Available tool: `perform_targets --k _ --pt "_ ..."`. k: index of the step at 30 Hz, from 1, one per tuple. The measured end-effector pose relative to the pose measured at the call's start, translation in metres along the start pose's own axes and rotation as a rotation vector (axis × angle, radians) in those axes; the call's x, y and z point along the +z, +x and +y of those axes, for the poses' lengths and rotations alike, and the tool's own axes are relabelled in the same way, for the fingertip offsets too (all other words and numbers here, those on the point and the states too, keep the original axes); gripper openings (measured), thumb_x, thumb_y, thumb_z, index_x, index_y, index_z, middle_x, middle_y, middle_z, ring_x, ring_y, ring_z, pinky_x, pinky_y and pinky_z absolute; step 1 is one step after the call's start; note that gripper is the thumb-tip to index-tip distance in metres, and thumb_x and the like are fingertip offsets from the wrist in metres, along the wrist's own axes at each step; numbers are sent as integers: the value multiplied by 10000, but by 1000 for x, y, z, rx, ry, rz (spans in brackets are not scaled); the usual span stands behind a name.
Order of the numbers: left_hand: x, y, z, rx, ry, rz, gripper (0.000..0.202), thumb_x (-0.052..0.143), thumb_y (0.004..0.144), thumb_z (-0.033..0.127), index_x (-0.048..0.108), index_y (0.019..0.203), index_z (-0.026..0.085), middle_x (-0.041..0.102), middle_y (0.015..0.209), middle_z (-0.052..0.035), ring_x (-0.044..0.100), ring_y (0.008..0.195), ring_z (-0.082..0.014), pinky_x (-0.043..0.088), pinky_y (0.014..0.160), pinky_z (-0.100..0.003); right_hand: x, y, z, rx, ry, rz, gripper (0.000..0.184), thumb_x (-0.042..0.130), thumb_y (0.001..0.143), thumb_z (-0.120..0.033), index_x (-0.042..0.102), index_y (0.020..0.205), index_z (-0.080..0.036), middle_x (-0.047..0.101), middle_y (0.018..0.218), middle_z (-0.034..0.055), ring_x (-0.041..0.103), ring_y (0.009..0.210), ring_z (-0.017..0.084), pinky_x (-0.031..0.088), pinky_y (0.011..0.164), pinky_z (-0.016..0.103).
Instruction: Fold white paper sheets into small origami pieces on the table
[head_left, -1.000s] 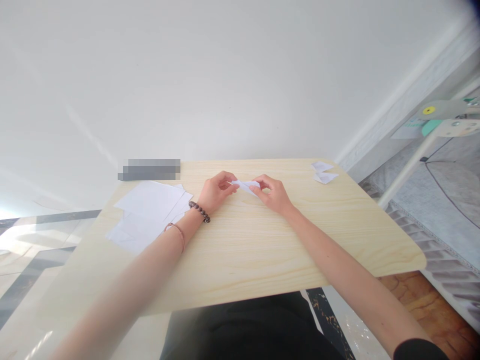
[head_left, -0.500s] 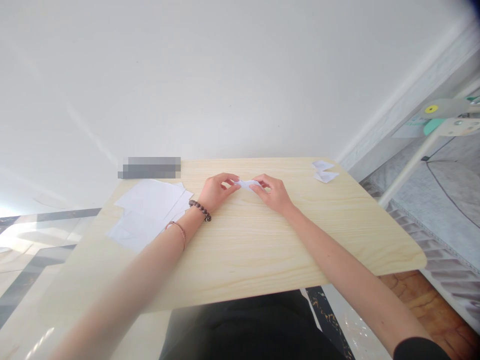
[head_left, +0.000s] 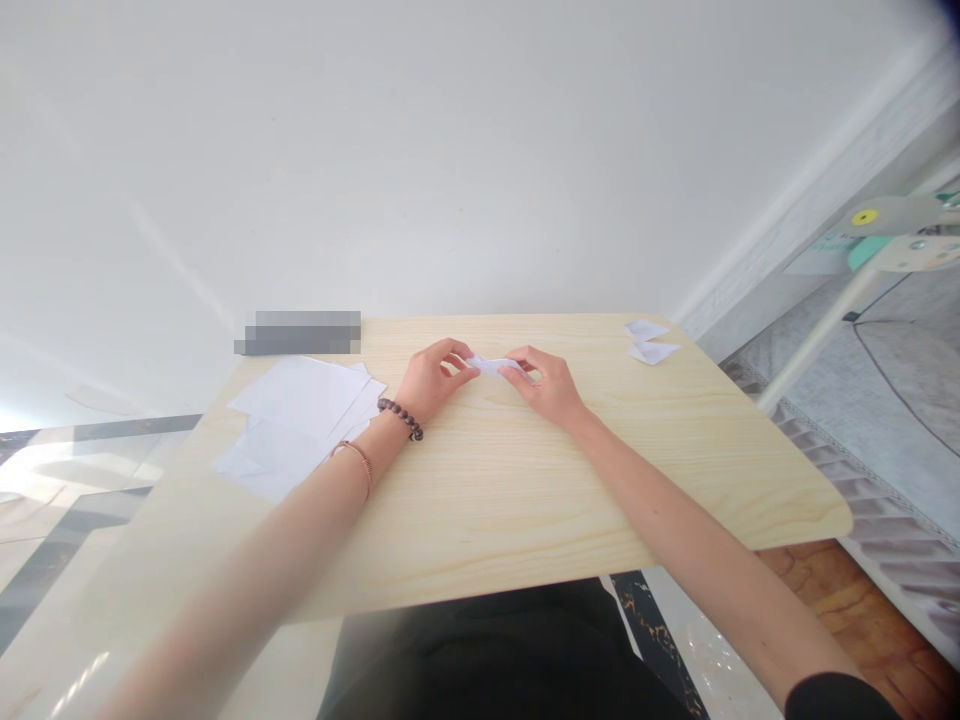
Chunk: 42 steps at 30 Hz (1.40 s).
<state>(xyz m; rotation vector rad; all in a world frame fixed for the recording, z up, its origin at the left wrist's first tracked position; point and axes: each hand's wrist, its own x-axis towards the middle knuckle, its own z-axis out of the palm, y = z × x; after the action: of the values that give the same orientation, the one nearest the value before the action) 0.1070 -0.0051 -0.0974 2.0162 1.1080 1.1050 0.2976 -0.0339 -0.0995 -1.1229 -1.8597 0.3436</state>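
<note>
Between my two hands is a small folded piece of white paper (head_left: 491,367), held just over the middle of the table's far half. My left hand (head_left: 433,380) pinches its left end between thumb and fingers. On the right end, my right hand (head_left: 549,385) has a similar pinch, thumb in front and fingers behind. My fingers partly cover both ends, so its full shape is hidden. A beaded bracelet (head_left: 401,418) and a thin bangle (head_left: 354,460) circle my left wrist and forearm.
Several loose white sheets (head_left: 292,410) overlap on the table's left side. Two folded paper pieces (head_left: 652,352) lie at the far right corner. The pale wooden table (head_left: 495,500) meets a white wall (head_left: 480,160). A blurred-out grey patch covers the far left corner.
The folded paper's outline between my fingers has shifted slightly, its left part now a little more visible. Both hands stay almost in place.
</note>
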Motion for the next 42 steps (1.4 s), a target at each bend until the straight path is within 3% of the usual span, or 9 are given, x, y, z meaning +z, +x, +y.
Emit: perform_targets --k 15,22,29,36,42 --pt "-1 1 -2 99 95 -28 171 578 707 326 617 800 187 556 847 -39 512 696 -124 441 623 -265 -1 0 -2 16 -50 22 235 447 792 -396 567 817 -196 593 739 18 529 672 127 401 581 232" --pt "-1 -1 -1 127 53 -33 154 582 702 283 600 820 186 560 934 -44 530 788 -136 459 592 -236 0 0 -2 -11 -59 14 223 453 795 -385 567 818 -194 591 733 14 526 664 121 398 573 225" --pt "0 -1 -1 109 78 -55 111 563 714 281 602 716 177 570 999 -49 539 767 -131 454 632 -254 0 1 0 -54 -92 -26 214 438 810 -369 564 825 -196 594 750 18 527 677 125 400 623 241" --pt "2 -1 -3 19 121 -77 137 549 722 307 572 781 185 605 759 -14 533 628 -126 427 608 -260 -2 3 0 -126 -146 -55 199 419 833 -342 568 837 -209 609 806 28 535 748 141 402 724 270" --pt "2 -1 -6 50 152 -68 154 554 711 304 592 816 197 614 797 -11 535 649 -127 425 616 -249 0 2 -2 -146 -133 -58 202 411 839 -342 571 846 -218 618 834 30 544 776 148 403 749 286"
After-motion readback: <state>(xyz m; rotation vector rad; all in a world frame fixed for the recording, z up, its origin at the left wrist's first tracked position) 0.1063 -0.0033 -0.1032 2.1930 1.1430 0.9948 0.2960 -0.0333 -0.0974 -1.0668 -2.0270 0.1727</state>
